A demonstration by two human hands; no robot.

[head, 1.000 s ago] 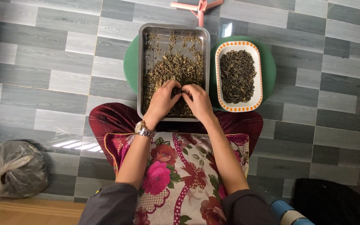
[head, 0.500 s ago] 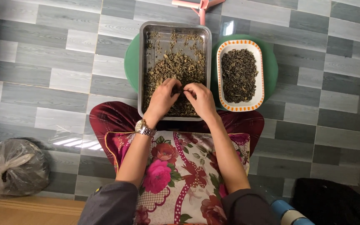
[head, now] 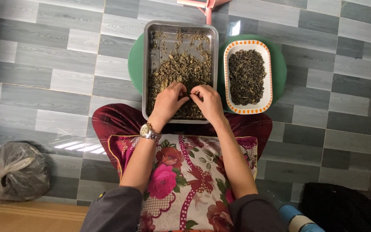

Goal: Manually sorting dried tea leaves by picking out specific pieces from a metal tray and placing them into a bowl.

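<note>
Both hands, the left hand [head: 168,102] and right hand [head: 206,101], are pinched fingertip to fingertip over a bit of dried leaves [head: 181,71], whose heap is spread just beyond the fingers inside the metal tray [head: 147,64], equally near each.

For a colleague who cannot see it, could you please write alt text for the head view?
Both hands, left hand and right hand, pick through dried leaves in a metal tray; beside it sits an orange-rimmed dish of darker leaves.
</note>
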